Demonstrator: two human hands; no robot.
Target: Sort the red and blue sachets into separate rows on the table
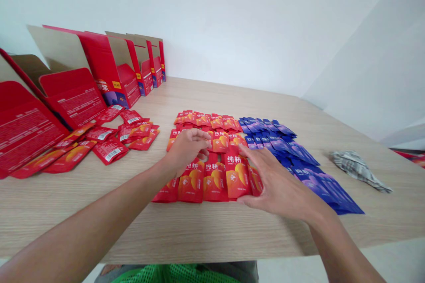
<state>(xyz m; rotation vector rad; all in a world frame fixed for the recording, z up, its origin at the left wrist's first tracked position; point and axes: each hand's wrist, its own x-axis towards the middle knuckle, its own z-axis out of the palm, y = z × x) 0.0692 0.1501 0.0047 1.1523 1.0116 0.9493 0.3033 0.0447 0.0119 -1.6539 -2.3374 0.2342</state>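
Observation:
Red pouches (215, 181) with orange fruit on them lie in overlapping rows in the middle of the table. Above the left part of these rows is my left hand (190, 147), its fingers loosely bent and nothing visible in them. My right hand (274, 183) is at the right end of the nearest red row. Its thumb and fingers are spread apart beside a red pouch (237, 176); whether they touch it I cannot tell. Blue-purple pouches (323, 181) lie in rows just right of the red ones, partly hidden behind my right hand.
Opened red cartons (75, 97) stand in a line along the left side. Loose red pouches (111, 150) are heaped in front of them. A checked cloth (358, 168) lies crumpled at the right on the wooden table (186, 234). Behind the table rises a white wall (239, 26).

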